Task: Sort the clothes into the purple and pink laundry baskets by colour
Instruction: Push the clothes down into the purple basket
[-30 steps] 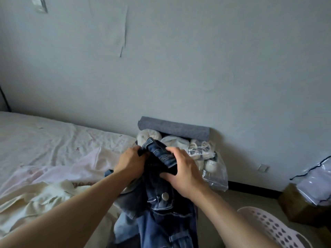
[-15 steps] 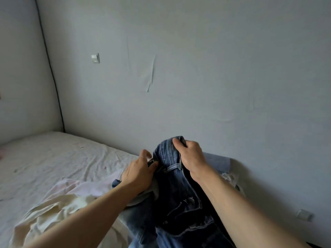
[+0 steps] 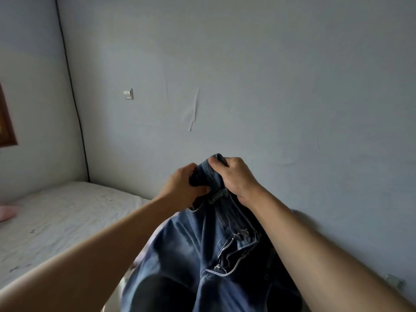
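Both hands are raised in front of a pale grey wall and hold one pair of dark blue jeans by its waistband. The left hand has its fingers curled round a bunched fold of the waistband, with the knuckles turned toward the camera. The right hand grips the top edge of the same waistband just beside the left; the thumb lies over the denim and the fingers wrap behind it. The two hands are close together, almost touching.

The jeans hang down from the grip between the two bare forearms and fill the lower centre of the view. The fly is open, and the metal zipper shows along the front. A belt loop is visible just below the right hand. The lower part of the garment runs out of the bottom edge of the picture.

To the left lies a bed with a wrinkled white sheet, set into the corner of the room. A pink item rests on it at the far left edge; its kind cannot be told. A small white switch plate is fixed on the wall above the bed. A dark cable runs down the room corner. A wall socket sits low at the right. A brown frame edge shows on the left wall.
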Demonstrator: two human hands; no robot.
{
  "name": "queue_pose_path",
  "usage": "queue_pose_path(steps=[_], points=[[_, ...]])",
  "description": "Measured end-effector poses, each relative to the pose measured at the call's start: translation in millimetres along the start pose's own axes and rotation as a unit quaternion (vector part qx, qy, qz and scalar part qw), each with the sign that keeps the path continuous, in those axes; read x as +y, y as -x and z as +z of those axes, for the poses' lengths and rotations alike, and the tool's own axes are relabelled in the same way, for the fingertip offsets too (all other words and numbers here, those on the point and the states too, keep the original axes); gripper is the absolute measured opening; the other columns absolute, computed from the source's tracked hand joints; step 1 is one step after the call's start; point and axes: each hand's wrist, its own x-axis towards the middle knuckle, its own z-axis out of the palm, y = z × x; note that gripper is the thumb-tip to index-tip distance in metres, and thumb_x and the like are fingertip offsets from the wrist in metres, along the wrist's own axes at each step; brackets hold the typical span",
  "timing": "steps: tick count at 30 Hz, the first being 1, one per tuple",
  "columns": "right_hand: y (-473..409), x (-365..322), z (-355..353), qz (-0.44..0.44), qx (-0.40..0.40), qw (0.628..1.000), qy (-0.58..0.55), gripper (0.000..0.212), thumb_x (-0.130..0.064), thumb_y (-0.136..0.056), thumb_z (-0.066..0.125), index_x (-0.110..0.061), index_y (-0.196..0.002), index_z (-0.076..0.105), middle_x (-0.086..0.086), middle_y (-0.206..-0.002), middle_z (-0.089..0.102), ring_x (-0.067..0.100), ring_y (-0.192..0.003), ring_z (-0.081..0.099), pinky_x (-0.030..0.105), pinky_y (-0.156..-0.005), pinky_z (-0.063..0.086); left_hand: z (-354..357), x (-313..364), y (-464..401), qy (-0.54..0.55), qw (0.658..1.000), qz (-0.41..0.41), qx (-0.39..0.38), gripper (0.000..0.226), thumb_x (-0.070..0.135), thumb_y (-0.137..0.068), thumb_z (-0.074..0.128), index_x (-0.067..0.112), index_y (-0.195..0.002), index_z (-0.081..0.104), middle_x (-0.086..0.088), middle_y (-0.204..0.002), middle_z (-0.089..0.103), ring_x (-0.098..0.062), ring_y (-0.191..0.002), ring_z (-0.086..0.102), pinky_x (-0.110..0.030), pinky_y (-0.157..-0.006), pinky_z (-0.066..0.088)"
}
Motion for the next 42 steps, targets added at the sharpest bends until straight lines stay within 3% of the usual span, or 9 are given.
queue_pose_path(steps=[6, 12, 16, 19, 22, 28, 32, 35, 42], points=[[-1.9, -18.3, -7.7, -0.003, 0.016, 1.000, -0.019, 0.034, -0.029, -0.091, 0.061, 0.003, -0.088, 0.070, 0.009, -0.078, 0.065, 0.018, -0.072, 0.060, 0.033, -0.071, 0.050, -10.4, 23.2, -5.5, 0.098, 0.995, 0.022, 0.009, 0.015, 0.007, -0.088, 0.063, 0.017, -0.078, 0.055, 0.003, -0.068, 0.054, -0.013, -0.065, 0.050, -0.025, -0.062, 0.041], [3.8, -23.9, -29.0, 0.043, -0.032, 0.996, -0.071, 0.024, -0.024, -0.093, 0.057, -0.008, -0.075, 0.058, 0.010, -0.070, 0.057, 0.020, -0.064, 0.055, 0.030, -0.064, 0.043, -18.2, 32.4, -10.4, 0.219, 0.975, -0.025, 0.008, 0.019, 0.012, -0.093, 0.057, 0.014, -0.075, 0.062, -0.008, -0.075, 0.060, -0.020, -0.074, 0.055, -0.034, -0.073, 0.045], [10.8, -16.2, -35.7, 0.068, -0.049, 0.996, 0.031, 0.024, -0.006, -0.090, 0.056, -0.016, -0.069, 0.059, 0.001, -0.066, 0.060, 0.014, -0.061, 0.057, 0.023, -0.057, 0.043, -19.2, 31.2, -6.6, 0.209, 0.978, -0.006, 0.015, 0.019, 0.007, -0.093, 0.055, 0.017, -0.078, 0.059, -0.004, -0.068, 0.055, -0.019, -0.065, 0.051, -0.030, -0.065, 0.042], [6.5, -16.5, -36.0, 0.039, 0.017, 0.995, 0.086, 0.025, -0.010, -0.090, 0.057, -0.011, -0.065, 0.057, 0.002, -0.063, 0.056, 0.016, -0.061, 0.052, 0.027, -0.059, 0.038, -26.9, 34.2, -0.9, 0.140, 0.984, 0.092, -0.050, 0.043, -0.001, -0.090, 0.055, 0.032, -0.118, 0.051, -0.008, -0.074, 0.061, -0.017, -0.064, 0.056, -0.028, -0.062, 0.048], [-0.6, -16.6, -35.2, 0.019, 0.047, 0.995, 0.092, 0.017, -0.014, -0.088, 0.059, -0.007, -0.073, 0.063, 0.007, -0.071, 0.061, 0.019, -0.067, 0.056, 0.032, -0.065, 0.044, -38.1, 37.3, -2.4, -0.094, 0.963, 0.233, -0.096, 0.074, -0.007, -0.080, 0.051, 0.041, -0.135, 0.037, -0.003, -0.090, 0.064, -0.015, -0.076, 0.057, -0.025, -0.070, 0.046], [4.4, -11.3, -30.6, 0.025, 0.015, 0.998, 0.050, 0.012, -0.013, -0.088, 0.059, -0.015, -0.079, 0.066, 0.010, -0.080, 0.068, 0.021, -0.071, 0.062, 0.036, -0.071, 0.050, -44.8, 37.7, -8.5, -0.277, 0.915, 0.282, -0.078, 0.031, 0.000, -0.082, 0.049, 0.021, -0.101, 0.061, -0.003, -0.089, 0.053, -0.028, -0.078, 0.057, -0.037, -0.066, 0.046], [12.7, -11.8, -34.4, 0.020, -0.076, 0.997, 0.002, 0.018, 0.000, -0.082, 0.065, -0.017, -0.088, 0.063, 0.006, -0.082, 0.066, 0.019, -0.075, 0.064, 0.030, -0.071, 0.053, -49.2, 40.5, -10.0, -0.362, 0.894, 0.250, -0.080, 0.030, 0.000, -0.084, 0.044, 0.019, -0.106, 0.050, -0.006, -0.093, 0.049, -0.029, -0.072, 0.054, -0.032, -0.054, 0.037], [16.2, -2.8, -31.8, 0.008, -0.085, 0.985, 0.148, 0.016, -0.002, -0.073, 0.071, -0.012, -0.075, 0.059, 0.002, -0.071, 0.059, 0.017, -0.070, 0.057, 0.034, -0.067, 0.047, -54.2, 40.1, -8.4, -0.395, 0.878, 0.256, -0.089, 0.027, -0.002, -0.079, 0.040, 0.024, -0.088, 0.035, -0.003, -0.087, 0.044, -0.023, -0.067, 0.049, -0.028, -0.053, 0.031], [23.1, 36.3, -29.1, 0.068, -0.081, 0.945, 0.308, 0.020, -0.010, -0.081, 0.070, -0.014, -0.068, 0.056, 0.003, -0.080, 0.060, 0.019, -0.079, 0.058, 0.023, -0.058, 0.039, -76.3, 25.4, -16.1, -0.322, 0.928, 0.184, -0.042, 0.036, -0.012, -0.063, 0.035, 0.023, -0.064, 0.026, 0.001, -0.067, 0.040, -0.020, -0.061, 0.036, -0.030, -0.051, 0.028]])
